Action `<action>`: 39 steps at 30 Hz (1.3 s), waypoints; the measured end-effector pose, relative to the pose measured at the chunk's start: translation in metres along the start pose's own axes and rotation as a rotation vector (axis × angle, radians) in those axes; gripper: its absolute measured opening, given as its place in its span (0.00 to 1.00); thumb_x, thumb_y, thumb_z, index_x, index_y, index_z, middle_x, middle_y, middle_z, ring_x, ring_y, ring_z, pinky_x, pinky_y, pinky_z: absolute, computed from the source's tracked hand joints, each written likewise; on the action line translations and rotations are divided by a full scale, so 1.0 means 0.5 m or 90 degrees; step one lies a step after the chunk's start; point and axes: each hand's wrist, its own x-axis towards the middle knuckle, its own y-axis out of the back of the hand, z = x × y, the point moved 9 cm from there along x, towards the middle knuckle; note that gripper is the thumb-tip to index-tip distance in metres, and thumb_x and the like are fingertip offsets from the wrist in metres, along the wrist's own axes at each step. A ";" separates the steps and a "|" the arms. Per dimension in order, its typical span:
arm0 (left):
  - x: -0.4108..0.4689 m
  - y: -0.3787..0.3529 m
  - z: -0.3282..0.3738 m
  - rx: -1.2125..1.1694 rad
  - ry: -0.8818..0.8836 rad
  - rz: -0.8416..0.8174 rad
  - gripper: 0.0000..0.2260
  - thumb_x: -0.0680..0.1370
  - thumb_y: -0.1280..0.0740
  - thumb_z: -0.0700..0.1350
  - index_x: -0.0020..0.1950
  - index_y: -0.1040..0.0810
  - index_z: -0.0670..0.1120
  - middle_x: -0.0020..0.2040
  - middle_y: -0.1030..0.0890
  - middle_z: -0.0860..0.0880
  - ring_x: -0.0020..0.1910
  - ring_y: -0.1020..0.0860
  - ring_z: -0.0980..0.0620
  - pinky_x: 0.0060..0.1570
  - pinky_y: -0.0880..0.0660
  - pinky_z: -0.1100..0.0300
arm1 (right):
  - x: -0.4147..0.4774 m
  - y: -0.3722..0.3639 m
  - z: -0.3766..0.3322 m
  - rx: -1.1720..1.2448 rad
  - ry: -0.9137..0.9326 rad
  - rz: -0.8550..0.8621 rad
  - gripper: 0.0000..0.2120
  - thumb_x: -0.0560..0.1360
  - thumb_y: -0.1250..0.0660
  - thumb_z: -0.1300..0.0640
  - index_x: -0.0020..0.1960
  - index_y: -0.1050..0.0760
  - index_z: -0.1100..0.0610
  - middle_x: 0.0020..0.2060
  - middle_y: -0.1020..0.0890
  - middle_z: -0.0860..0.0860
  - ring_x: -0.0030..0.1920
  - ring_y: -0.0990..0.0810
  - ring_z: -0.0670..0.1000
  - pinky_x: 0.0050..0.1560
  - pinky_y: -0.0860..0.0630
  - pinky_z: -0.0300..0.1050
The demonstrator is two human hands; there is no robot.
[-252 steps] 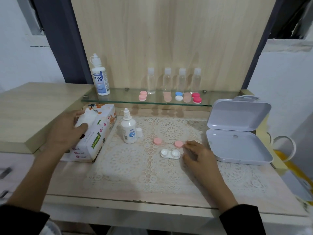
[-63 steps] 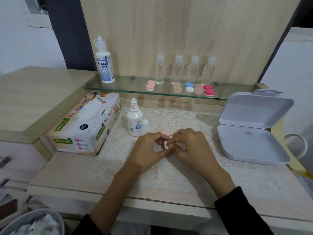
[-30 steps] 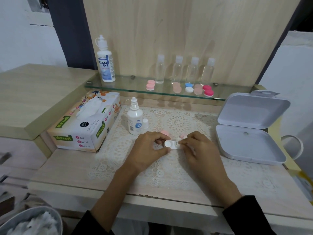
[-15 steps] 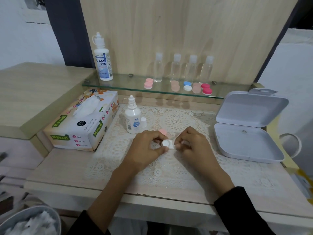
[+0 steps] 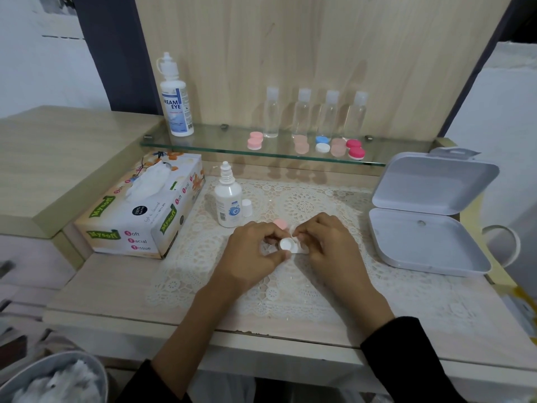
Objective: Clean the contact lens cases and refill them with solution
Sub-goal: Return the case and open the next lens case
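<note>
Our left hand (image 5: 251,255) and right hand (image 5: 332,250) each pinch one end of the white lens case (image 5: 286,245) over the lace mat (image 5: 305,292). A pink cap (image 5: 280,223) lies just behind it. The solution bottle (image 5: 228,202) stands near, with the tissue box (image 5: 139,212) farther left.

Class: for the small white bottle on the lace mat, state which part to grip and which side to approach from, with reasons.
Probably grip the small white bottle round its wide, upright body, coming from the near side. Its nozzle is narrow and uncapped, the tissue box lies near on its left and its loose cap stands beside its right.
</note>
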 end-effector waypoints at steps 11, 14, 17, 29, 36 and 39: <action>-0.003 -0.001 -0.002 0.000 0.002 0.007 0.11 0.68 0.24 0.43 0.49 0.17 0.51 0.42 0.20 0.62 0.45 0.23 0.62 0.48 0.29 0.70 | -0.023 0.011 -0.053 -0.158 0.132 0.046 0.03 0.69 0.31 0.61 0.42 0.21 0.60 0.41 0.25 0.51 0.41 0.27 0.52 0.30 0.28 0.47; -0.001 -0.001 -0.004 -0.012 0.004 0.004 0.09 0.68 0.24 0.45 0.47 0.17 0.51 0.42 0.18 0.59 0.45 0.23 0.63 0.46 0.30 0.74 | -0.034 0.008 -0.071 -0.136 0.171 0.025 0.08 0.69 0.27 0.60 0.44 0.24 0.60 0.40 0.25 0.51 0.41 0.27 0.51 0.32 0.29 0.44; 0.000 0.000 -0.002 -0.016 0.005 -0.003 0.09 0.68 0.24 0.45 0.47 0.17 0.50 0.41 0.18 0.58 0.44 0.23 0.62 0.46 0.30 0.73 | -0.037 0.009 -0.091 -0.090 0.159 0.025 0.13 0.70 0.29 0.62 0.48 0.32 0.57 0.38 0.27 0.50 0.36 0.31 0.49 0.31 0.33 0.42; 0.002 -0.004 -0.008 -0.004 0.012 -0.011 0.11 0.69 0.23 0.46 0.50 0.17 0.47 0.44 0.17 0.54 0.45 0.22 0.60 0.47 0.30 0.74 | -0.035 0.015 -0.077 0.009 0.103 -0.016 0.17 0.68 0.34 0.67 0.45 0.39 0.51 0.31 0.30 0.48 0.31 0.34 0.50 0.29 0.40 0.39; -0.001 -0.001 -0.006 -0.039 0.022 -0.007 0.10 0.67 0.23 0.42 0.47 0.16 0.48 0.42 0.17 0.55 0.43 0.21 0.62 0.44 0.32 0.76 | -0.039 0.025 -0.015 0.305 -0.086 0.023 0.13 0.70 0.33 0.69 0.43 0.31 0.53 0.33 0.23 0.51 0.33 0.26 0.52 0.31 0.30 0.43; 0.000 -0.001 -0.007 -0.037 0.028 -0.007 0.11 0.67 0.23 0.41 0.48 0.17 0.49 0.42 0.18 0.56 0.42 0.22 0.62 0.44 0.32 0.76 | -0.036 0.064 0.011 0.393 -0.141 0.136 0.15 0.70 0.30 0.71 0.45 0.29 0.53 0.37 0.22 0.46 0.37 0.25 0.45 0.38 0.29 0.38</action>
